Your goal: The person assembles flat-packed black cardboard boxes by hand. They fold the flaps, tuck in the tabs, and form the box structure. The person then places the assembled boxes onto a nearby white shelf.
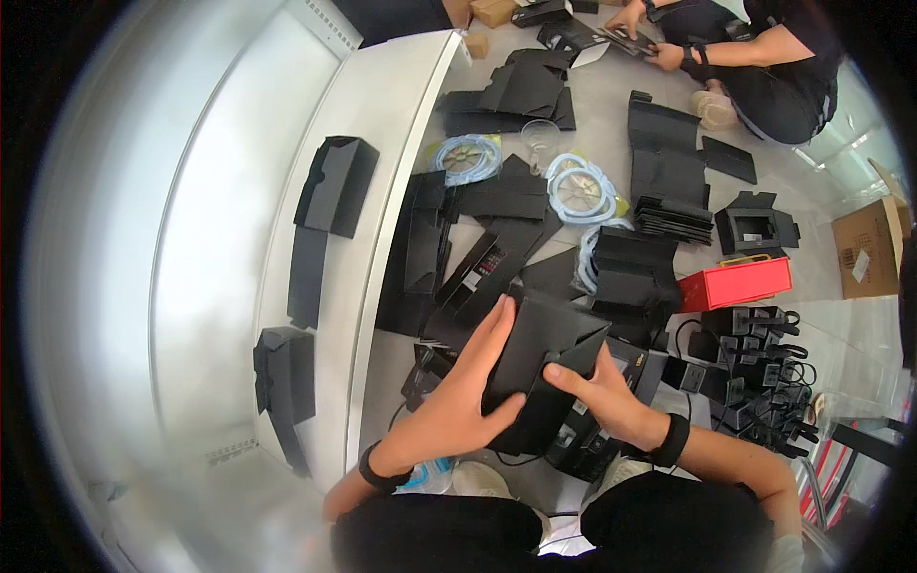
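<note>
Between my two hands is a black cardboard box (535, 349), held up above the floor in front of my knees. My left hand (468, 382) lies along the box's left side with its fingers stretched up the edge. My right hand (604, 396) grips the right side, its thumb pressed on the box near a folded edge. The fingers under the box are hidden. Below it, printed black boxes (585, 439) lie on the floor by my feet.
Flattened black boxes (516, 196) and coiled light-blue tubing (581, 189) cover the floor ahead. A white shelf (358, 181) with open black boxes (336, 186) runs along the left. To the right are a red box (735, 284), black devices with cables (759, 372), and a carton (867, 250). Another person (764, 67) crouches far right.
</note>
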A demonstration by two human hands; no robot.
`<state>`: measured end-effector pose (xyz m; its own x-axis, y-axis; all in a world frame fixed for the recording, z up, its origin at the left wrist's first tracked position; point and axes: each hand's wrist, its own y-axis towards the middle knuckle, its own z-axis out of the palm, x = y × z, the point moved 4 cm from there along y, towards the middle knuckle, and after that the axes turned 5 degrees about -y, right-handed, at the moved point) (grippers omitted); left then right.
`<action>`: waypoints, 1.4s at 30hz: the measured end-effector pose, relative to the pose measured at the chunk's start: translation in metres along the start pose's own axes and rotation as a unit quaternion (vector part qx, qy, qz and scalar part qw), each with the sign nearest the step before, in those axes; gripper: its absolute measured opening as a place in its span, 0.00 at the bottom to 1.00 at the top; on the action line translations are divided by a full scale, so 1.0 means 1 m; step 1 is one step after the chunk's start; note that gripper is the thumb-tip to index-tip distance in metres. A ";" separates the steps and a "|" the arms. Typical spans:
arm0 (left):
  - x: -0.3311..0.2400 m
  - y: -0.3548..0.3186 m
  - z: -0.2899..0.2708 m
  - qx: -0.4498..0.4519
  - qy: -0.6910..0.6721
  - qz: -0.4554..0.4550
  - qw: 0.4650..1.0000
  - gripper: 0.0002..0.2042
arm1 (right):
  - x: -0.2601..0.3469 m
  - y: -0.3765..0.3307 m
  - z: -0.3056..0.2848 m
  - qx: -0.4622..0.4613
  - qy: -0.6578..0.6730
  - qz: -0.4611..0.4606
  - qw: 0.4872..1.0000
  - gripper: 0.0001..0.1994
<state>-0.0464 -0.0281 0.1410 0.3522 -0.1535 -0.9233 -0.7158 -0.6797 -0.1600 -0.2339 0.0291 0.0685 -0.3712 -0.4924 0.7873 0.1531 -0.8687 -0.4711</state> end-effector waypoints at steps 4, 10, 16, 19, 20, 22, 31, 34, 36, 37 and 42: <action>0.001 -0.002 0.012 0.002 0.016 -0.023 1.000 0.57 | -0.006 0.006 0.000 0.009 0.008 0.015 1.000 0.51; 0.001 0.000 0.019 -0.046 0.072 -0.004 0.996 0.59 | -0.011 0.011 0.001 -0.010 -0.002 0.010 1.000 0.50; -0.011 0.002 0.016 -0.129 0.099 0.057 0.985 0.51 | -0.006 0.005 0.002 -0.021 0.067 0.060 0.996 0.47; -0.010 -0.005 0.015 -0.143 0.189 0.064 0.969 0.46 | -0.011 0.005 -0.001 -0.016 0.076 0.074 0.994 0.48; -0.013 -0.003 0.014 -0.169 0.218 0.110 0.955 0.40 | -0.013 0.005 -0.002 -0.016 0.075 0.072 0.994 0.49; -0.014 -0.004 0.015 -0.161 0.229 0.095 0.955 0.36 | -0.010 0.005 -0.003 -0.014 0.068 0.078 0.995 0.49; -0.010 -0.005 0.015 -0.171 0.180 0.103 0.963 0.30 | -0.015 0.015 -0.017 -0.083 -0.038 -0.013 0.996 0.48; -0.013 -0.005 0.014 -0.185 0.155 0.092 0.966 0.30 | -0.013 0.013 -0.013 -0.066 -0.021 -0.015 0.997 0.50; -0.014 -0.003 0.014 -0.196 0.176 0.100 0.959 0.30 | -0.012 0.011 -0.009 -0.060 -0.030 -0.025 0.997 0.50; -0.012 -0.003 0.013 -0.201 0.172 0.097 0.960 0.30 | -0.011 0.011 -0.007 -0.061 -0.044 -0.031 0.997 0.50; -0.003 -0.005 0.014 -0.204 0.154 0.091 0.962 0.30 | -0.010 0.011 -0.009 -0.058 -0.060 -0.045 0.995 0.49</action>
<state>-0.0518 -0.0142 0.1396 0.4500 -0.4592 -0.7659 -0.5078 -0.8371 0.2035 -0.2371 0.0250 0.0515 -0.2645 -0.4226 0.8668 0.0142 -0.9005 -0.4347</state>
